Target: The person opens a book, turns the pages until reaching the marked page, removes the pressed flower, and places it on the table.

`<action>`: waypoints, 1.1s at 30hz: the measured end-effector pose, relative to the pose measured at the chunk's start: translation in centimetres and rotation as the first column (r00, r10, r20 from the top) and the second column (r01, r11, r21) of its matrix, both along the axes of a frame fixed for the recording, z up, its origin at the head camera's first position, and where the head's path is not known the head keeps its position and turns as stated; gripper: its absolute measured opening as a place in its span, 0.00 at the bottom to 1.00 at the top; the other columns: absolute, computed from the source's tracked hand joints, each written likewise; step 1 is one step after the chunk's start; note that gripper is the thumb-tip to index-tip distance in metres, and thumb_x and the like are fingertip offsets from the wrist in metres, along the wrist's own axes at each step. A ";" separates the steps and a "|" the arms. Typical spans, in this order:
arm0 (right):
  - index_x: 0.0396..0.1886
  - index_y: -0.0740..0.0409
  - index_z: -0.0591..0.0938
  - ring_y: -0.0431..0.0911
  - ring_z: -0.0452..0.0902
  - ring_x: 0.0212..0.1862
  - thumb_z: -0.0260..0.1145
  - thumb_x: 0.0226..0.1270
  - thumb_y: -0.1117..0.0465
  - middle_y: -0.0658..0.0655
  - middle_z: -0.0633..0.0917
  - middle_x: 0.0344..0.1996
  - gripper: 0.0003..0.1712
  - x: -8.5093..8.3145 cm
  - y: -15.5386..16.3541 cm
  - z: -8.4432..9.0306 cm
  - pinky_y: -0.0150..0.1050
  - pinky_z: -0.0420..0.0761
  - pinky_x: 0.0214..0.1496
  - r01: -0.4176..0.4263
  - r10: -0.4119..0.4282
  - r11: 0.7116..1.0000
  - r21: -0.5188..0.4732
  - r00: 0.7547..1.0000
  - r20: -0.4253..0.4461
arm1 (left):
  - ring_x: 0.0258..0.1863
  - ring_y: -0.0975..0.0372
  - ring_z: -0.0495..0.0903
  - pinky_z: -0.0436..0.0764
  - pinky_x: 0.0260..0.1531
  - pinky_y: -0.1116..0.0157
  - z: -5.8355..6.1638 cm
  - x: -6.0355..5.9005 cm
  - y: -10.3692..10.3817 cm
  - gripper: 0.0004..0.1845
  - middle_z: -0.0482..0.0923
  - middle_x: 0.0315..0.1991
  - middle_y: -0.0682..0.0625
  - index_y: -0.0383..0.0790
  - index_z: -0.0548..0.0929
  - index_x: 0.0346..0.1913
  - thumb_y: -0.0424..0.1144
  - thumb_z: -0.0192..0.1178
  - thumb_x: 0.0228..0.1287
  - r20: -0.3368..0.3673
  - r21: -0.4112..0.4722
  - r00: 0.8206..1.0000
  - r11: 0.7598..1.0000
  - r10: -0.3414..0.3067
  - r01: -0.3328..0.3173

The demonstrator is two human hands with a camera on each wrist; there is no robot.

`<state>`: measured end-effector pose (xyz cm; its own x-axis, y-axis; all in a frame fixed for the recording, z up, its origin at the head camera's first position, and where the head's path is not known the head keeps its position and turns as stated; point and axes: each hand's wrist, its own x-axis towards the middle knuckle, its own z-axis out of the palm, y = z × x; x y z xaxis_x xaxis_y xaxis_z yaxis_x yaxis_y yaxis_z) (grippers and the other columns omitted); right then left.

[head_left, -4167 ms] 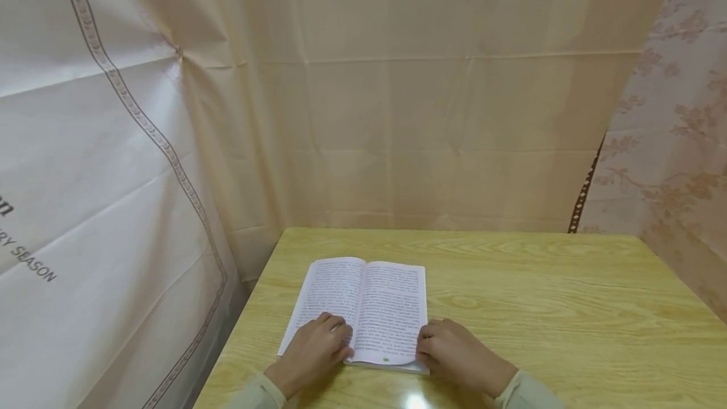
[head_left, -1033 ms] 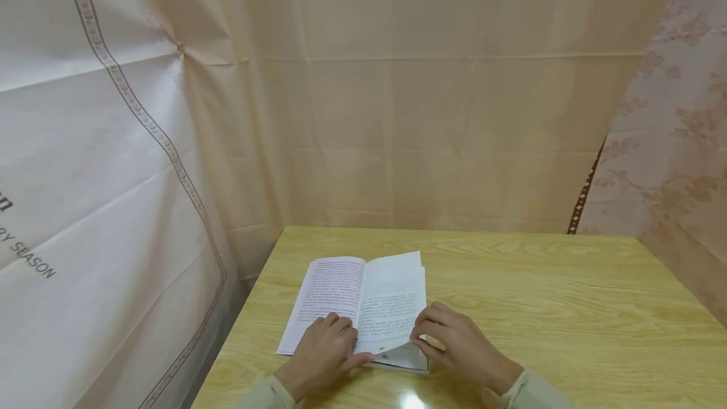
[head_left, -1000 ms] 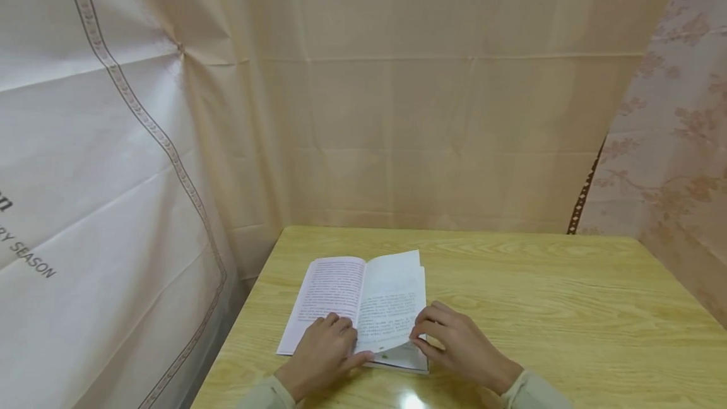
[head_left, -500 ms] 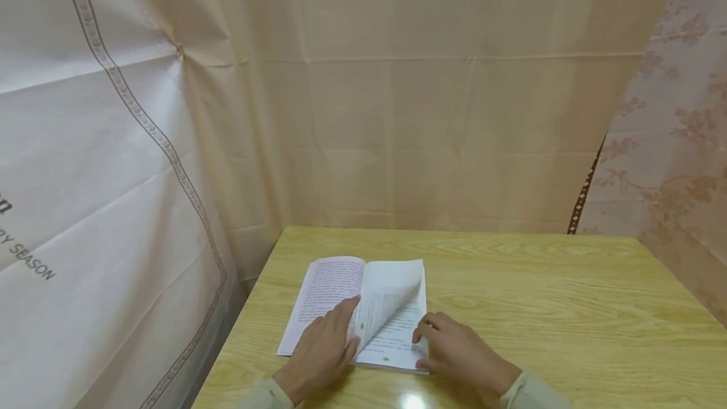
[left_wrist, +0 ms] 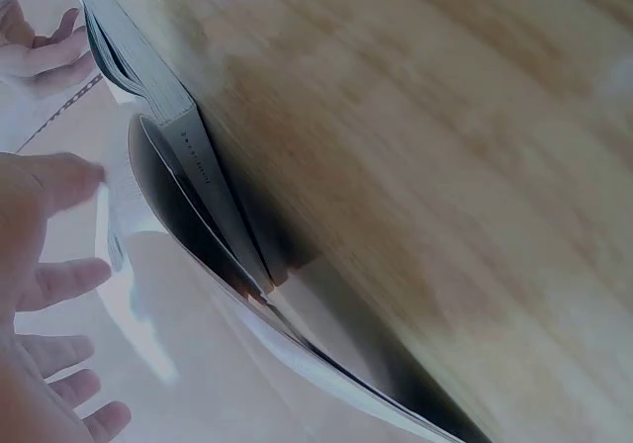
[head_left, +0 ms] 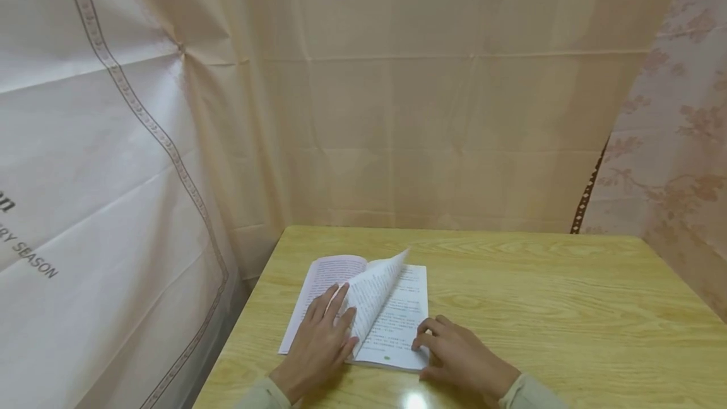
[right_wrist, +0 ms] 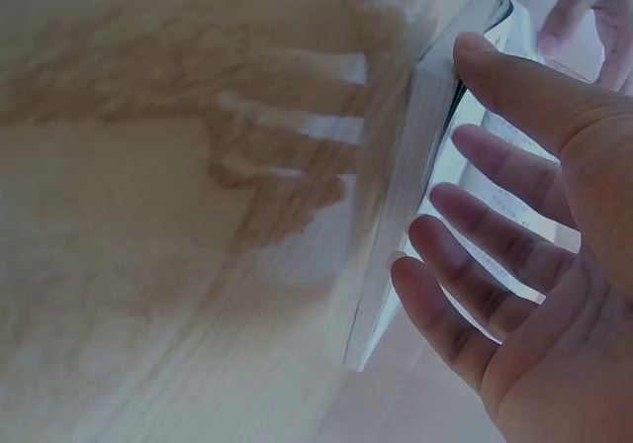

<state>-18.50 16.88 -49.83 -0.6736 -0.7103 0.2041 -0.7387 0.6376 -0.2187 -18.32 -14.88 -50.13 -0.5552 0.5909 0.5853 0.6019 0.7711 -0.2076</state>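
An open book [head_left: 404, 327] with printed text lies on the table. One leaf [head_left: 372, 298] stands up in a curl near the spine, its far corner raised and leaning left. My left hand [head_left: 319, 341] lies over the left page, fingers stretched, with the fingertips at the leaf's left side. In the left wrist view, the left hand's fingers [left_wrist: 64, 277] spread apart above the pages. My right hand [head_left: 457, 352] is at the book's lower right corner, fingers loosely bent. From the right wrist, the thumb [right_wrist: 514, 77] touches the edge of the page block [right_wrist: 396, 206].
The wood-grain table [head_left: 539, 308] reaches right and behind the book. A beige curtain [head_left: 426, 112] hangs along its back edge. White printed cloth [head_left: 113, 207] hangs at the left, flowered cloth [head_left: 681, 144] at the right.
The right hand has let go of the lifted leaf and moved down to the book's corner. The left hand has stretched its fingers forward, and the leaf has swung left toward the spine.
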 end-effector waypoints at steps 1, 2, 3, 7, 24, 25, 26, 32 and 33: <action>0.46 0.47 0.88 0.40 0.74 0.49 0.79 0.57 0.42 0.47 0.81 0.51 0.22 0.0 0.0 0.0 0.35 0.81 0.43 -0.003 0.003 1.000 -0.001 1.000 -0.001 | 0.70 0.40 0.67 0.72 0.63 0.44 0.0 0.0 0.0 0.20 0.69 0.71 0.33 0.41 0.84 0.55 0.47 0.64 0.64 0.002 -0.001 1.000 1.000 -0.001 0.001; 0.45 0.47 0.88 0.40 0.74 0.49 0.79 0.56 0.42 0.47 0.82 0.51 0.22 -0.1 0.1 0.1 0.35 0.81 0.43 -0.006 0.006 1.000 -0.001 1.000 -0.003 | 0.70 0.41 0.68 0.72 0.63 0.44 0.0 0.0 0.0 0.19 0.69 0.71 0.33 0.42 0.84 0.56 0.45 0.62 0.64 0.006 0.001 1.000 1.000 -0.002 0.002; 0.45 0.46 0.89 0.40 0.74 0.48 0.79 0.56 0.41 0.46 0.82 0.51 0.21 -0.2 0.1 0.1 0.34 0.81 0.43 -0.005 0.005 1.000 -0.002 1.000 0.002 | 0.70 0.41 0.68 0.72 0.63 0.44 -0.1 0.0 0.0 0.19 0.69 0.71 0.34 0.43 0.84 0.56 0.43 0.60 0.64 0.010 0.003 1.000 1.000 -0.004 0.004; 0.42 0.44 0.90 0.37 0.72 0.45 0.77 0.57 0.41 0.44 0.83 0.49 0.18 -0.4 0.1 0.2 0.32 0.79 0.41 0.005 -0.005 1.000 -0.001 0.999 0.039 | 0.69 0.43 0.70 0.72 0.63 0.45 -0.2 0.0 0.0 0.15 0.73 0.69 0.37 0.46 0.86 0.51 0.40 0.58 0.62 0.043 0.007 0.999 1.000 -0.012 0.011; 0.28 0.43 0.89 0.30 0.67 0.35 0.81 0.56 0.60 0.34 0.83 0.31 0.08 -0.5 -0.2 0.9 0.21 0.72 0.34 -0.132 0.112 0.978 -0.160 0.985 -0.129 | 0.45 0.56 0.80 0.79 0.51 0.54 -0.4 0.6 0.6 0.29 0.84 0.45 0.51 0.46 0.86 0.38 0.68 0.50 0.74 0.227 -0.137 0.971 0.990 0.070 -0.039; 0.27 0.42 0.87 0.30 0.67 0.35 0.81 0.57 0.59 0.34 0.82 0.31 0.09 -0.4 -0.3 1.0 0.22 0.72 0.33 -0.120 0.102 0.979 -0.165 0.988 -0.113 | 0.44 0.57 0.80 0.80 0.50 0.54 -0.4 0.6 0.6 0.30 0.84 0.44 0.52 0.46 0.86 0.38 0.69 0.50 0.73 0.222 -0.141 0.973 0.989 0.067 -0.036; 0.27 0.41 0.86 0.30 0.67 0.35 0.80 0.57 0.58 0.33 0.81 0.31 0.10 -0.3 -0.3 1.0 0.23 0.73 0.33 -0.111 0.096 0.978 -0.175 0.991 -0.095 | 0.43 0.57 0.80 0.80 0.49 0.55 -0.5 0.6 0.6 0.30 0.84 0.44 0.52 0.46 0.86 0.37 0.70 0.50 0.72 0.218 -0.143 0.974 0.989 0.064 -0.033; 0.28 0.37 0.82 0.31 0.71 0.40 0.77 0.63 0.55 0.33 0.77 0.37 0.11 0.1 -0.1 1.1 0.26 0.77 0.36 -0.078 0.072 0.964 -0.254 0.997 -0.034 | 0.40 0.58 0.82 0.80 0.47 0.56 -0.6 0.5 0.6 0.32 0.85 0.40 0.53 0.47 0.86 0.33 0.73 0.51 0.68 0.150 -0.139 0.987 0.990 0.050 -0.029; 0.28 0.37 0.82 0.32 0.71 0.40 0.77 0.63 0.55 0.33 0.76 0.38 0.11 0.2 -0.1 1.1 0.27 0.78 0.37 -0.075 0.069 0.961 -0.267 0.997 -0.029 | 0.39 0.58 0.82 0.80 0.46 0.56 -0.6 0.4 0.6 0.32 0.86 0.39 0.53 0.47 0.86 0.33 0.72 0.51 0.69 0.143 -0.131 0.989 0.991 0.045 -0.026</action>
